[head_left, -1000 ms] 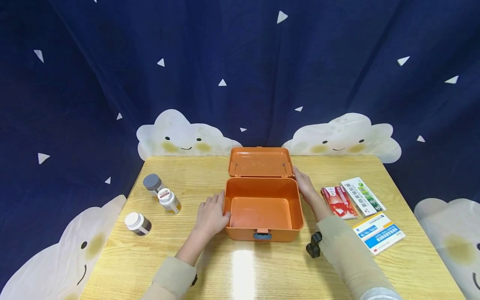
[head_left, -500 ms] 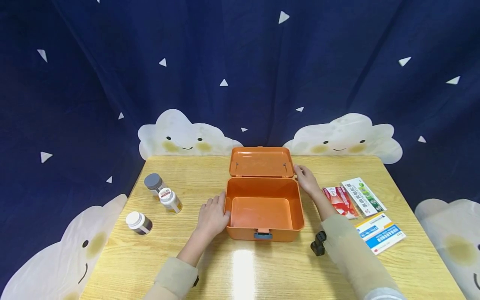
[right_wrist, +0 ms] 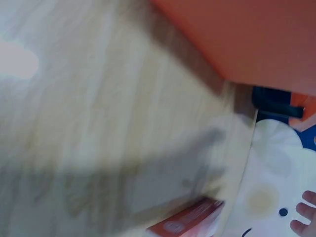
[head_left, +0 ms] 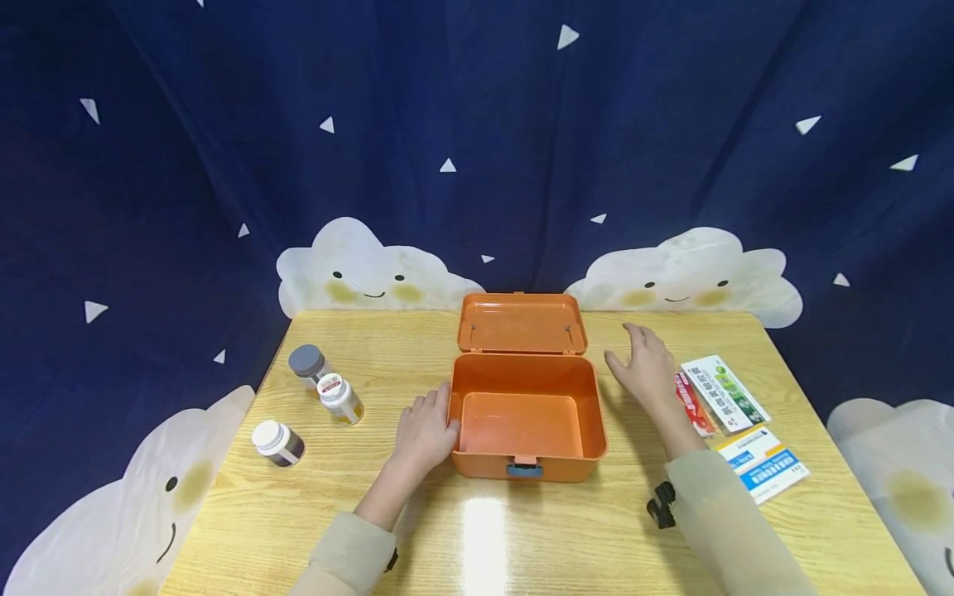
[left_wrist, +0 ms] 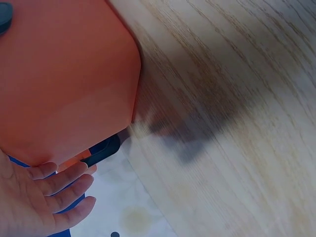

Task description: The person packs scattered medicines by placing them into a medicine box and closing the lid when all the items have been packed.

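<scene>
An orange box [head_left: 522,414] sits on the table with its lid [head_left: 522,323] tipped back and its inside showing. My left hand [head_left: 425,430] holds the box's left wall, thumb over the rim and fingers along the outside. In the left wrist view that hand [left_wrist: 49,197] shows several loosely extended fingers beside the box; the thumb is hidden. My right hand [head_left: 648,368] is in the air to the right of the box, fingers spread and touching nothing. Its forearm partly covers a red medicine box [head_left: 693,406]. Only fingertips of the right hand [right_wrist: 307,212] appear in the right wrist view.
A white-and-green medicine box [head_left: 725,393] and a white-and-blue one [head_left: 768,468] lie at the right. At the left are a grey-capped bottle [head_left: 307,364] and two white-capped bottles, one upper [head_left: 341,401] and one lower [head_left: 279,444]. A dark blue curtain [head_left: 477,149] hangs behind the table.
My right hand has let go of the box's right side near the hinge and moved right, its fingers spreading. The left hand stays on the box, which has not moved.
</scene>
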Tool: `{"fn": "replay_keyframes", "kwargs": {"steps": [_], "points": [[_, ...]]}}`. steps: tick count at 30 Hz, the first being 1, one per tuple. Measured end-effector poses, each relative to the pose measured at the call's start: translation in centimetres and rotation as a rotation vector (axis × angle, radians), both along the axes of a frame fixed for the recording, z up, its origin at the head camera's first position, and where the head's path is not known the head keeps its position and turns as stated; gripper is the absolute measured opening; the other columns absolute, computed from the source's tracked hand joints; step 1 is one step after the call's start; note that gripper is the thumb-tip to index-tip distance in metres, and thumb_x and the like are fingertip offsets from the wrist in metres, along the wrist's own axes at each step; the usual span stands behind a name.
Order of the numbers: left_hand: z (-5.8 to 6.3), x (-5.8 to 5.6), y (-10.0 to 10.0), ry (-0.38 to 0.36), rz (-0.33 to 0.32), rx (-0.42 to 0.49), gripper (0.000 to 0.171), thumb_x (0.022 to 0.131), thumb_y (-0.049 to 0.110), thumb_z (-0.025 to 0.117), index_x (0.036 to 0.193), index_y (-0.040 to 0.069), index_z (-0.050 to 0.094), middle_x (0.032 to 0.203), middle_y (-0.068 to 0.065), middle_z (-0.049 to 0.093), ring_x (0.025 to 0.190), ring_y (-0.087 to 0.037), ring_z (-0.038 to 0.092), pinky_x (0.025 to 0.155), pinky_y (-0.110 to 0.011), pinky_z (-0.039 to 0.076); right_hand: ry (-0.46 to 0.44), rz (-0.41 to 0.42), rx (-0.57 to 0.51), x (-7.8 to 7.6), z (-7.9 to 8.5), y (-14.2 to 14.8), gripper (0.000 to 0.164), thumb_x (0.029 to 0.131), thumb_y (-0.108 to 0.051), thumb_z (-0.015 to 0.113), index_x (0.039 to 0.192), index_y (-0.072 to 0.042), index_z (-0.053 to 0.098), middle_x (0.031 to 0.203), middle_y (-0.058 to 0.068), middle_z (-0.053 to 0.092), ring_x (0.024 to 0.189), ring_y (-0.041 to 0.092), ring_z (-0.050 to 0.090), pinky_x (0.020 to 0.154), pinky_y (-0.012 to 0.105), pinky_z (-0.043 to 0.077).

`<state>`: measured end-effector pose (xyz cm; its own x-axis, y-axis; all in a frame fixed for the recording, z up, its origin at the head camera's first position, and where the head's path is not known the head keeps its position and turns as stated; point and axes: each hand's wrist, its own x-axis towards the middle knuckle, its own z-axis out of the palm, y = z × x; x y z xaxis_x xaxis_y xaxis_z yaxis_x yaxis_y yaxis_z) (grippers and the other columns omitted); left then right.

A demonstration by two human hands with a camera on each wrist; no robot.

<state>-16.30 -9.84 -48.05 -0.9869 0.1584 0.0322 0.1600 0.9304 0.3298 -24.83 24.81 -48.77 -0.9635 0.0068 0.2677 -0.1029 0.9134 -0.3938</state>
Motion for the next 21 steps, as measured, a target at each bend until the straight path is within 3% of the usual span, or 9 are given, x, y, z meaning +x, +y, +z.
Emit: {"fn": "replay_keyframes", "kwargs": {"steps": [3, 11, 21], "points": [[0.0, 0.0, 0.0, -0.005, 0.004, -0.001, 0.053, 0.084, 0.025, 0.049, 0.133, 0.005, 0.039, 0.117, -0.013, 0.055, 0.103, -0.032, 0.051, 0.084, -0.048, 0.04, -0.002, -0.022, 0.041, 0.9, -0.5, 1.1, 0.063, 0.084, -0.035, 0.056, 0.133, -0.001, 0.037, 0.131, 0.029, 0.037, 0.118, 0.047, 0.036, 0.091, 0.061, 0.03], [0.0, 0.0, 0.0, 0.001, 0.006, 0.001, 0.054, 0.084, 0.025, 0.05, 0.134, 0.005, 0.039, 0.117, -0.013, 0.055, 0.103, -0.032, 0.051, 0.082, -0.047, 0.04, -0.047, -0.14, 0.025, 3.3, -1.9, 4.4, 0.067, 0.084, -0.039, 0.057, 0.135, -0.002, 0.033, 0.132, 0.029, 0.033, 0.118, 0.049, 0.032, 0.09, 0.064, 0.025], [0.0, 0.0, 0.0, -0.003, 0.009, 0.012, 0.054, 0.084, 0.024, 0.05, 0.133, 0.005, 0.04, 0.116, -0.013, 0.055, 0.102, -0.031, 0.051, 0.081, -0.047, 0.04, -0.155, -0.438, -0.067, 6.7, -3.2, 7.7, 0.074, 0.085, -0.037, 0.054, 0.139, 0.002, 0.023, 0.137, 0.033, 0.023, 0.123, 0.051, 0.024, 0.095, 0.063, 0.02]]}}
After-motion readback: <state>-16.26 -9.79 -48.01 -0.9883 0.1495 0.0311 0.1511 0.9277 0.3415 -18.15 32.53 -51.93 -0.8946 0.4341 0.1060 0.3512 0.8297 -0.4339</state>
